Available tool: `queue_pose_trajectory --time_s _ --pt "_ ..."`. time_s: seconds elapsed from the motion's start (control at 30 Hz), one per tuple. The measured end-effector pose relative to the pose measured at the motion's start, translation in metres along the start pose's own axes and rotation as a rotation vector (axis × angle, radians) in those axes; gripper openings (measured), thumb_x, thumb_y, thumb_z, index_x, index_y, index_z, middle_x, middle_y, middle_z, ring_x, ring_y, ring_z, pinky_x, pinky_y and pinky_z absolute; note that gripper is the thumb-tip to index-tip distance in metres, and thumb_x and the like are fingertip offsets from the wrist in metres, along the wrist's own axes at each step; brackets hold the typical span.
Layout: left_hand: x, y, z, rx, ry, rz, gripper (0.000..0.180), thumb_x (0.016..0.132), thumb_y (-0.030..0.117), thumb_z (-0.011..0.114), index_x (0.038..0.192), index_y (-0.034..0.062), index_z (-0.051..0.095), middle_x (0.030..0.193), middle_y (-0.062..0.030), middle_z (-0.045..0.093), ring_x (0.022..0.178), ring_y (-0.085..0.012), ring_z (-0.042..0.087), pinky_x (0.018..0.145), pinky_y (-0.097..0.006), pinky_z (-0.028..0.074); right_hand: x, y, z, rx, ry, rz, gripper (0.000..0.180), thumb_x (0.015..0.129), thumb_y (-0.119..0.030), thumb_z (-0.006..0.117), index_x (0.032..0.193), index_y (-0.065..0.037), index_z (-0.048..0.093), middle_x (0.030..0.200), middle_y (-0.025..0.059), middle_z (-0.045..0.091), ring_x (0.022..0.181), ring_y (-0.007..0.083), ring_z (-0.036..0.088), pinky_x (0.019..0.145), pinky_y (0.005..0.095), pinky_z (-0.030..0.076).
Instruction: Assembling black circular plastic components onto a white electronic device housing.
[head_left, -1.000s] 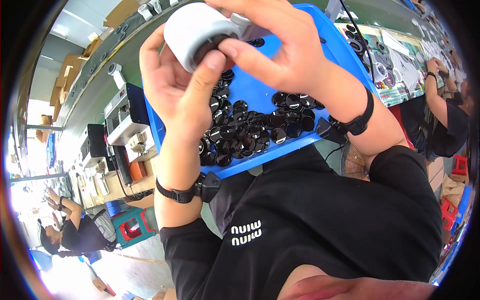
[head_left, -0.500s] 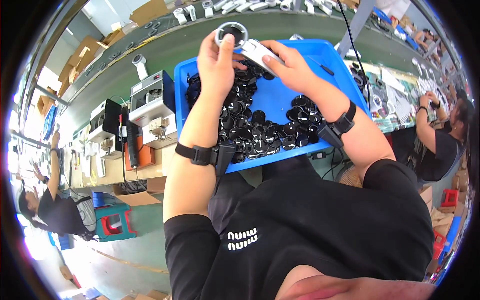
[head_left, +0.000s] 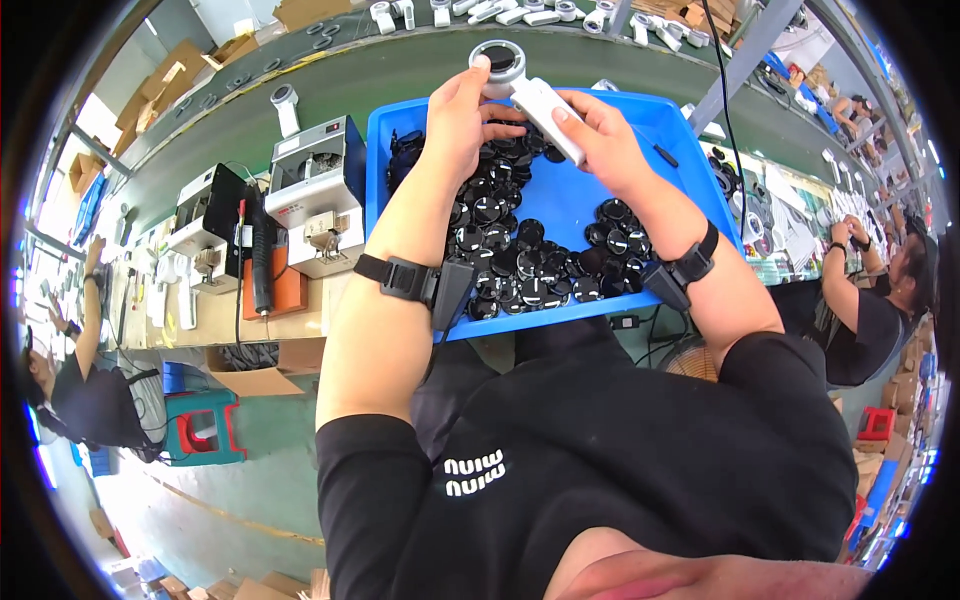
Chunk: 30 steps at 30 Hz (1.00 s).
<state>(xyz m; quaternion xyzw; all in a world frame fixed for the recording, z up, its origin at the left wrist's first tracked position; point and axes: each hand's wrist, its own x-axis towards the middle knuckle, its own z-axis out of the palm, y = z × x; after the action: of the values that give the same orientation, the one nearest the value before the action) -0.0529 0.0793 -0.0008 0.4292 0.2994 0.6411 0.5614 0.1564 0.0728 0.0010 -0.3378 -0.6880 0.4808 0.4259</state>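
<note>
At blue tray [head_left: 575,205], left hand [head_left: 458,122] pinches white gadget [head_left: 532,102] by head [head_left: 513,70], right hand [head_left: 609,143] by handle [head_left: 547,120]; black discs [head_left: 510,265] in tray.

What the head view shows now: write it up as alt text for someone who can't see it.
The left hand grips the round head and the right hand the handle of a white handheld device above a blue tray of glossy black discs. Behind runs a green conveyor belt; co-workers appear on both sides.
</note>
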Motion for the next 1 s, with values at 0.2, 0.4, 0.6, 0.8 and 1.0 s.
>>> queue_pose_trajectory --time_s 0.2,0.4,0.6,0.8,1.0 --pt "0.011 -0.006 -0.017 0.344 0.221 0.116 0.046 0.110 0.040 0.046 0.132 0.0001 0.053 0.109 -0.0195 0.069 0.081 -0.0284 0.073 0.063 -0.040 0.063 0.064 0.008 -0.030 0.278 -0.104 0.396 0.031 0.109 -0.028 0.050 0.118 -0.001 0.061 0.094 0.0077 0.068 0.057 0.0095 0.044 0.047 0.0235 0.035" --pt "0.007 -0.001 -0.040 0.751 0.069 0.391 0.028 0.099 0.019 0.064 0.122 0.0019 0.062 0.102 -0.0175 0.071 0.079 -0.0270 0.071 0.076 -0.039 0.056 0.196 0.055 -0.038 0.356 -0.061 0.647 0.025 0.108 -0.024 0.051 0.119 -0.003 0.059 0.098 0.0090 0.069 0.064 0.0116 0.047 0.052 0.0256 0.040" --pt "0.015 -0.008 -0.020 1.005 0.009 0.554 0.023 0.094 0.014 0.068 0.115 0.0065 0.070 0.118 -0.0145 0.055 0.088 -0.0266 0.065 0.085 -0.039 0.055 0.273 0.141 -0.067 0.247 -0.153 0.828 0.016 0.101 -0.013 0.061 0.113 -0.002 0.062 0.094 0.0091 0.069 0.065 0.0159 0.057 0.053 0.0308 0.049" --pt "-0.003 -0.006 -0.054 0.940 0.035 0.516 0.013 0.091 0.011 0.069 0.102 0.0036 0.071 0.102 -0.0107 0.066 0.074 -0.0209 0.067 0.072 -0.035 0.055 0.230 0.105 -0.012 -1.312 0.029 0.543 0.048 0.078 -0.028 0.073 0.118 -0.001 0.073 0.128 0.0245 0.067 0.113 0.0305 0.070 0.089 0.0411 0.058" --pt "0.008 0.002 -0.021 0.883 -0.052 0.462 0.014 0.091 0.013 0.069 0.098 0.0011 0.073 0.085 -0.0085 0.071 0.064 -0.0161 0.062 0.064 -0.033 0.052 0.191 0.114 -0.149 -1.030 -0.136 0.737 0.057 0.085 -0.055 0.075 0.117 -0.008 0.075 0.118 0.0137 0.073 0.106 0.0256 0.068 0.094 0.0433 0.052"
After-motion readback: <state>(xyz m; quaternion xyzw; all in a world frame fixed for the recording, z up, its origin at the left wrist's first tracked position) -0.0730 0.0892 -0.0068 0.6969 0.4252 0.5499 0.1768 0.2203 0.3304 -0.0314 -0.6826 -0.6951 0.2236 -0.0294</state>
